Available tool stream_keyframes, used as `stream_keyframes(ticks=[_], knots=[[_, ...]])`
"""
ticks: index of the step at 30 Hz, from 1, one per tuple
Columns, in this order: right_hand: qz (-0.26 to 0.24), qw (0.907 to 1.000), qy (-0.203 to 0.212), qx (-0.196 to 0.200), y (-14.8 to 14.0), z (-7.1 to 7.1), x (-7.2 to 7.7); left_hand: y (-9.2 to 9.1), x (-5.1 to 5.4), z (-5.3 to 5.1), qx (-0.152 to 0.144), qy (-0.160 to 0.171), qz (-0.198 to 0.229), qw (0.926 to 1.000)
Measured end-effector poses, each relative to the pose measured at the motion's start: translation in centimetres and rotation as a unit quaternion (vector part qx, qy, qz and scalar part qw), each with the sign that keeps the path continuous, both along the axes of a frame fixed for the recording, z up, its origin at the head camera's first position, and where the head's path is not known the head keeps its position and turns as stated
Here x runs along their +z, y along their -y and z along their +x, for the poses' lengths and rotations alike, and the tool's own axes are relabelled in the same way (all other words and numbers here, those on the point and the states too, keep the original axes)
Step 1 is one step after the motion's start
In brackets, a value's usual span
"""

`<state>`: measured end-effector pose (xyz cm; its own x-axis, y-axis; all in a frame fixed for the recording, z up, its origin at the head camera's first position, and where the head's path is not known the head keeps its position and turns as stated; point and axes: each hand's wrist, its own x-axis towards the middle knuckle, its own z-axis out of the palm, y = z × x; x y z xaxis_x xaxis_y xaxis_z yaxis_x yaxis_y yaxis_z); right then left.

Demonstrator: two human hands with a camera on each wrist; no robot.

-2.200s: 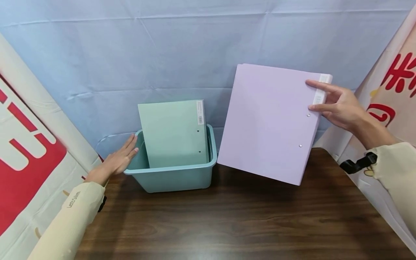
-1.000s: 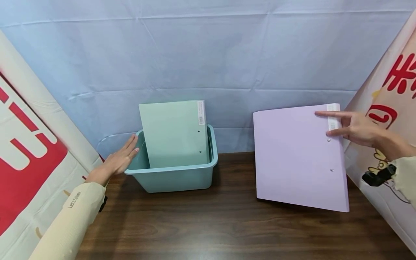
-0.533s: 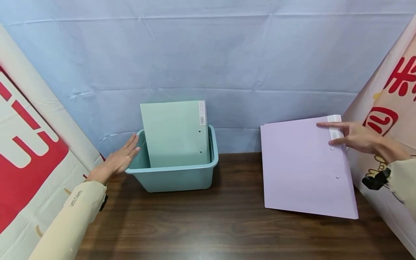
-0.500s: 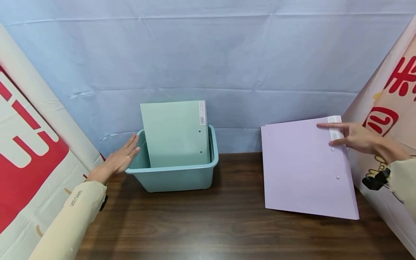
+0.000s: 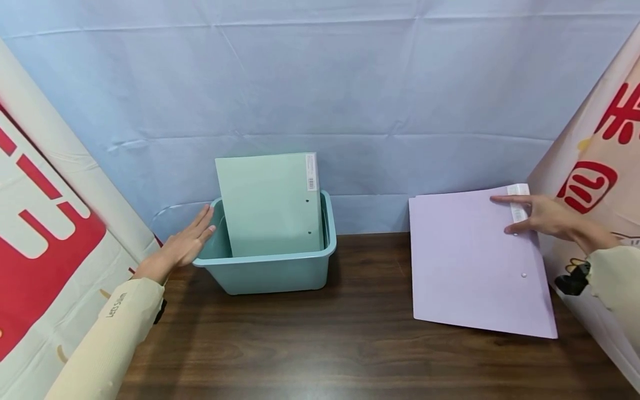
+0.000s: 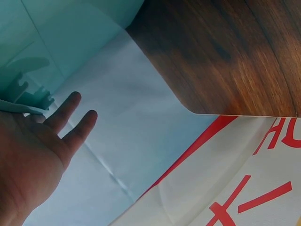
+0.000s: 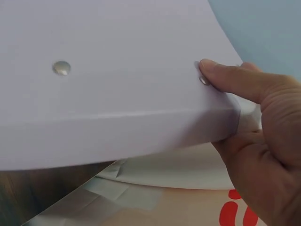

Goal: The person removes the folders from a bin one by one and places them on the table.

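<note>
My right hand point(image 5: 547, 216) grips a lilac file folder point(image 5: 475, 266) by the upper part of its spine. In the right wrist view, the thumb point(image 7: 230, 77) lies on the cover beside a metal rivet, and other fingers are hidden beneath. The folder tilts, its lower edge near the table. At the left, my left hand point(image 5: 182, 244) rests with straight fingers at the left rim of a blue-green plastic bin point(image 5: 270, 276). A mint-green file folder point(image 5: 270, 205) leans upright inside the bin. In the left wrist view, some fingers of the left hand point(image 6: 33, 165) are hidden by the rim.
A dark wood-grain table point(image 5: 320, 344) carries the bin. A pale blue cloth point(image 5: 320, 83) hangs behind it. Printed banners with red marks stand at the left point(image 5: 45, 222) and the right point(image 5: 590, 166), close to the table's sides.
My right hand has carried the lilac folder rightward and down from beside the bin to the table's right side, with smaller movement lately. My left hand and the bin have stayed in place.
</note>
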<state>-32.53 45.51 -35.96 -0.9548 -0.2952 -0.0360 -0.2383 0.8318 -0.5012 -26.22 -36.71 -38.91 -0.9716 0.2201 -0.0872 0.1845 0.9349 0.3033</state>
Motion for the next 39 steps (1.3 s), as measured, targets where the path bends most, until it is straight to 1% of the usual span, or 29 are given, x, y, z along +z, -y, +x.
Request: stream_keyframes(ticks=[3,5,7,11,13,15,17,20,25,29,30,33,36,39], knots=[[0.013,0.9997,-0.021,-0.001,0.0,-0.3,-0.6,0.2,-0.1,0.0,0.001,-0.001,-0.001,1.0000],[0.012,0.9994,-0.033,0.000,0.0,-0.7,-1.0,0.2,-0.1,0.1,0.003,-0.002,0.000,1.0000],[0.008,0.9983,-0.057,0.008,0.0,-1.1,-1.5,0.2,-0.1,0.3,0.004,-0.003,0.001,1.0000],[-0.004,0.9923,-0.121,0.027,0.0,-1.6,-2.5,0.3,0.0,0.6,0.007,0.000,0.002,1.0000],[0.001,0.9882,-0.149,0.036,0.0,-1.9,-3.0,0.4,0.1,0.7,0.009,0.000,0.001,1.0000],[0.006,0.9857,-0.163,0.042,0.0,-2.0,-3.5,0.5,0.1,0.7,0.011,0.001,0.003,0.9999],[0.015,0.9848,-0.168,0.042,-0.2,-2.2,-3.9,0.5,0.0,0.7,0.012,0.001,0.005,0.9999],[0.020,0.9856,-0.163,0.040,-0.4,-2.4,-4.8,0.6,-0.1,0.7,0.012,0.002,0.004,0.9999],[0.018,0.9912,-0.129,0.026,-0.8,-2.6,-5.8,0.5,-0.2,0.9,0.013,0.003,0.002,0.9999],[0.016,0.9967,-0.079,0.012,-0.9,-2.8,-6.3,0.5,-0.1,1.0,0.011,-0.001,0.001,0.9999],[0.018,0.9979,-0.062,0.005,-1.0,-2.9,-6.4,0.5,-0.1,1.0,0.012,0.000,0.002,0.9999],[0.022,0.9994,-0.025,-0.008,-1.2,-3.0,-6.9,0.5,-0.1,1.0,0.012,0.002,0.002,0.9999],[0.025,0.9995,-0.011,-0.014,-1.4,-3.3,-7.6,0.5,-0.1,1.0,0.012,0.005,0.001,0.9999],[0.032,0.9993,-0.017,-0.005,-1.5,-3.6,-8.4,0.5,-0.1,1.0,0.013,0.005,0.000,0.9999]])
